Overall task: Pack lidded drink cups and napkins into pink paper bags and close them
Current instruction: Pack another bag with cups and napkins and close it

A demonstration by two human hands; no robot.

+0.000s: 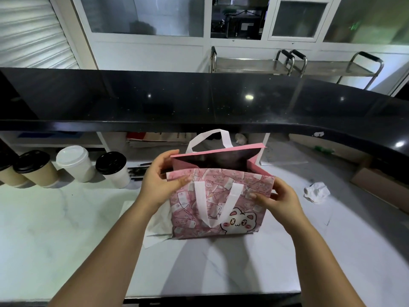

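Observation:
A pink paper bag (pixel 241 218) with a white cartoon cat and white ribbon handles stands upright on the marble counter, its mouth spread open and dark inside. My left hand (pixel 161 180) pinches the bag's top left corner. My right hand (pixel 278 198) grips the top right edge of its front panel. Several lidded cups stand in a row at the left: a brown cup with a black lid (pixel 36 168), a white cup with a white lid (pixel 76 162) and a white cup with a black lid (pixel 114 168). Flat white napkins (pixel 157 227) lie under the bag's left side.
A crumpled white napkin (pixel 316 192) lies on the counter (pixel 55 218) to the right. Black straws (pixel 138 172) lie behind the cups. A raised black ledge (pixel 199 100) runs across above the counter. A cardboard box (pixel 380 187) sits at the far right.

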